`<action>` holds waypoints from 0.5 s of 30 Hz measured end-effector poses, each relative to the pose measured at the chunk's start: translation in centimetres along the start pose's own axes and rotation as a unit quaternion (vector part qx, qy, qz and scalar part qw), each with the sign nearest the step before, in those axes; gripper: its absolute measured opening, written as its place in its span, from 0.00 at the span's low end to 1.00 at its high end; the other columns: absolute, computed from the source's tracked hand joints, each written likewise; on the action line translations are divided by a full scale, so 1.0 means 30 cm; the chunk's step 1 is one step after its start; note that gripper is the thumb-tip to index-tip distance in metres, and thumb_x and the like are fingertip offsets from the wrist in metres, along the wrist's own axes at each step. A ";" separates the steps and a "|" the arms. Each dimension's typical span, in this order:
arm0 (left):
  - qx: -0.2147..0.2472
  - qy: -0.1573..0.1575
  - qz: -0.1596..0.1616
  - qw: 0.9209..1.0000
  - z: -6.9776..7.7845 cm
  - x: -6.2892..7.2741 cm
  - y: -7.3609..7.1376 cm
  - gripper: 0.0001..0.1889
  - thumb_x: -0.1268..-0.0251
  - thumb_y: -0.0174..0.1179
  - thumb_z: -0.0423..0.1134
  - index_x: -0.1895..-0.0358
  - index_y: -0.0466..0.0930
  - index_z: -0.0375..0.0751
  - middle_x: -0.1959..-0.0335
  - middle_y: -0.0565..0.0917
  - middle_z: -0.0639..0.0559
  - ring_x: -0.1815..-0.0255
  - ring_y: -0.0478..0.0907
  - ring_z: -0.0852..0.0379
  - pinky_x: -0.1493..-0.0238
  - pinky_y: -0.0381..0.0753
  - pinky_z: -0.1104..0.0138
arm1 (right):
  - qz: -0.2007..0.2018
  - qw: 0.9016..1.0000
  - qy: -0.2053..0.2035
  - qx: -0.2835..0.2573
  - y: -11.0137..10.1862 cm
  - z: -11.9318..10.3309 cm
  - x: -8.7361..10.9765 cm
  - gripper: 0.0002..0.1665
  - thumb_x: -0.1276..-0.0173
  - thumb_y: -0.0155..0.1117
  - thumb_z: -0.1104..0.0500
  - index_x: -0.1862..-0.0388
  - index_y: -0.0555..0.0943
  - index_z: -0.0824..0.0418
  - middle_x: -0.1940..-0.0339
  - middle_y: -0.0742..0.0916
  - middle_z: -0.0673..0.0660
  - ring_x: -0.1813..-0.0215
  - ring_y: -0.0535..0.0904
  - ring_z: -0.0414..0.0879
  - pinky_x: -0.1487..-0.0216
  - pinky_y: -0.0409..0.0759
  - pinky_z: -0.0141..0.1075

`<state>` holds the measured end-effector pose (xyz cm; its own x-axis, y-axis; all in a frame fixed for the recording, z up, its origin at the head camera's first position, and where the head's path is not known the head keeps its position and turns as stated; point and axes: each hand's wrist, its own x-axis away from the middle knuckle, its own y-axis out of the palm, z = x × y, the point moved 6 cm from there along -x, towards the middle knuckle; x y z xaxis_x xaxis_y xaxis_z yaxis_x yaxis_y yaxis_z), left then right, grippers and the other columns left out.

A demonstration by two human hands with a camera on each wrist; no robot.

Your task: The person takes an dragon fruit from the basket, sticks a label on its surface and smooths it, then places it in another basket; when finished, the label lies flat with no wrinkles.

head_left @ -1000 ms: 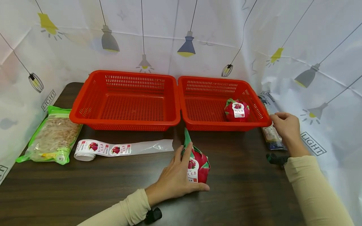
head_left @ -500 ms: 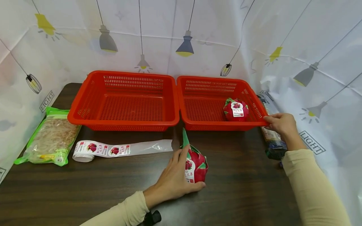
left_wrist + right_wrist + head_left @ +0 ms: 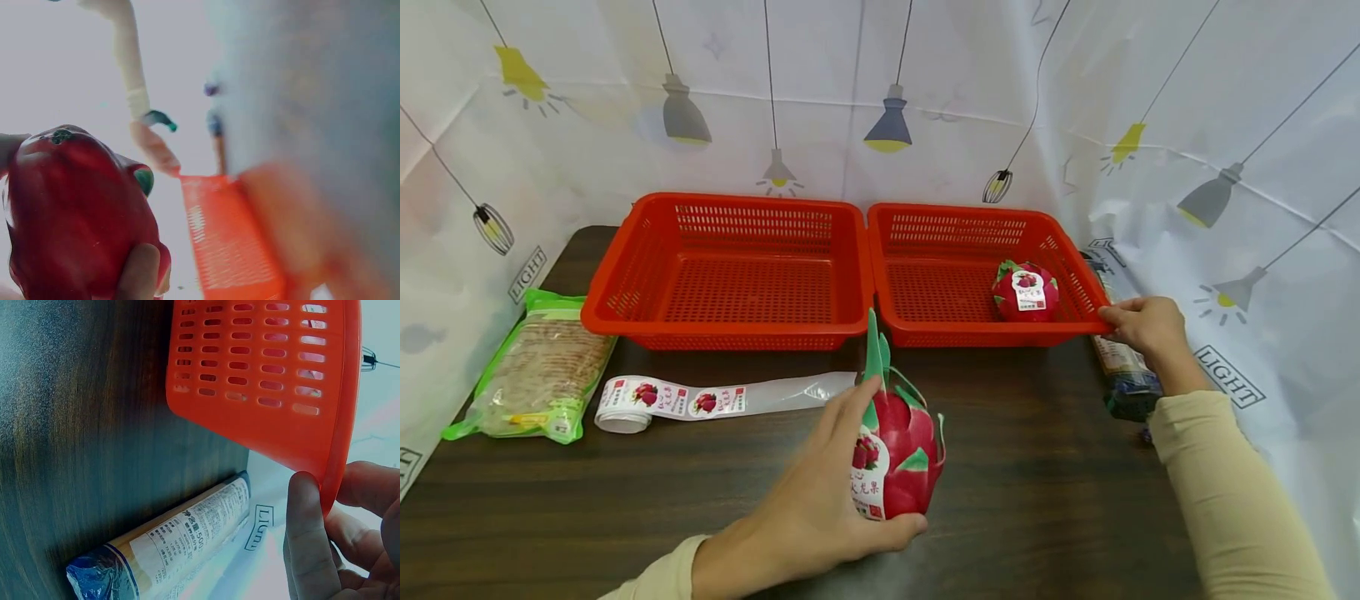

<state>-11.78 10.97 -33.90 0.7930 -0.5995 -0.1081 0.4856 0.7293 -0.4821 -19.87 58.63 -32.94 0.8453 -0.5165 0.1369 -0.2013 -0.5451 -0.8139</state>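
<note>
My left hand (image 3: pixel 805 508) grips a red dragon fruit (image 3: pixel 908 454) with green leaf tips and a white printed label, thumb along its near side. In the left wrist view the same dragon fruit (image 3: pixel 78 219) fills the lower left, a fingertip pressed on its skin. With its fingers and thumb, my right hand (image 3: pixel 1150 329) pinches the front right corner of the smaller red basket (image 3: pixel 970 337). The right wrist view shows this grip on the basket rim (image 3: pixel 342 425) up close. Inside that basket sits another labelled dragon fruit (image 3: pixel 1026 292).
A larger red basket (image 3: pixel 745 333) stands to the left, side by side with the smaller one. Before it lies a roll of dragon fruit labels (image 3: pixel 625 408), its strip unrolled rightward. A green-edged food bag (image 3: pixel 542 367) is at far left. A printed packet (image 3: pixel 187 537) lies right of the baskets.
My left hand has raised the dragon fruit from the table, toward the camera and slightly left. My right hand has shifted slightly left onto the basket corner and stays there.
</note>
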 end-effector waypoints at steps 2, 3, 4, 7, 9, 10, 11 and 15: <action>0.005 0.023 0.014 1.000 0.051 -0.029 -0.053 0.60 0.55 0.78 0.57 0.19 0.48 0.61 0.27 0.64 0.57 0.40 0.74 0.58 0.51 0.85 0.64 | -0.001 1.000 -0.005 0.004 -0.006 -0.003 0.003 0.31 0.22 0.57 0.51 0.40 0.76 0.81 0.79 0.86 0.46 0.78 0.80 0.32 0.73 0.82 0.29; 0.002 0.038 0.024 0.999 0.074 -0.052 -0.077 0.59 0.54 0.78 0.57 0.19 0.49 0.58 0.27 0.64 0.56 0.40 0.74 0.57 0.50 0.85 0.63 | -0.001 1.000 -0.007 0.005 -0.008 -0.004 0.005 0.31 0.22 0.58 0.52 0.41 0.77 0.81 0.79 0.86 0.46 0.78 0.80 0.32 0.73 0.82 0.29; 0.000 0.047 0.031 0.998 0.095 -0.079 -0.099 0.59 0.53 0.77 0.57 0.19 0.49 0.57 0.27 0.64 0.55 0.40 0.74 0.57 0.51 0.86 0.63 | -0.002 1.000 -0.010 0.004 -0.009 -0.006 0.006 0.31 0.23 0.58 0.52 0.41 0.77 0.82 0.79 0.86 0.46 0.78 0.80 0.32 0.73 0.83 0.29; -0.007 0.059 0.041 0.997 0.148 -0.183 -0.148 0.58 0.51 0.76 0.57 0.19 0.49 0.55 0.29 0.66 0.53 0.39 0.73 0.56 0.52 0.87 0.62 | -0.006 1.000 -0.018 0.001 -0.009 -0.013 0.009 0.29 0.23 0.58 0.55 0.42 0.77 0.82 0.79 0.85 0.46 0.79 0.81 0.32 0.73 0.83 0.29; -0.008 0.055 0.039 0.998 0.176 -0.270 -0.164 0.56 0.51 0.75 0.57 0.20 0.49 0.54 0.31 0.68 0.51 0.40 0.73 0.55 0.54 0.87 0.62 | -0.008 1.000 -0.022 -0.004 -0.008 -0.016 0.011 0.28 0.24 0.59 0.56 0.43 0.77 0.83 0.79 0.85 0.47 0.78 0.82 0.33 0.73 0.84 0.29; -0.012 0.048 0.037 0.998 0.187 -0.316 -0.166 0.56 0.50 0.75 0.56 0.20 0.49 0.54 0.32 0.68 0.50 0.39 0.73 0.55 0.54 0.87 0.62 | -0.009 1.000 -0.024 -0.006 -0.008 -0.017 0.011 0.28 0.24 0.59 0.57 0.43 0.76 0.84 0.78 0.85 0.48 0.78 0.82 0.34 0.72 0.84 0.29; -0.019 0.039 0.034 0.999 0.195 -0.362 -0.165 0.56 0.50 0.75 0.57 0.20 0.48 0.54 0.32 0.68 0.49 0.39 0.73 0.54 0.54 0.87 0.62 | -0.010 1.000 -0.024 -0.006 -0.008 -0.018 0.012 0.28 0.24 0.59 0.57 0.44 0.76 0.84 0.77 0.85 0.49 0.78 0.82 0.34 0.72 0.84 0.29; -0.053 -0.020 0.015 0.998 0.186 -0.550 -0.122 0.58 0.48 0.73 0.57 0.19 0.45 0.51 0.30 0.67 0.45 0.36 0.70 0.48 0.48 0.87 0.58 | -0.012 1.000 -0.025 -0.005 -0.012 -0.015 0.009 0.28 0.24 0.60 0.57 0.43 0.76 0.84 0.76 0.86 0.50 0.78 0.83 0.35 0.72 0.84 0.29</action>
<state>-24.59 20.04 -25.50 0.8222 -0.5620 -0.0899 0.4210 0.7069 -0.5684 -19.79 58.39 -32.34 0.8738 -0.4695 0.1270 -0.1858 -0.5634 -0.8050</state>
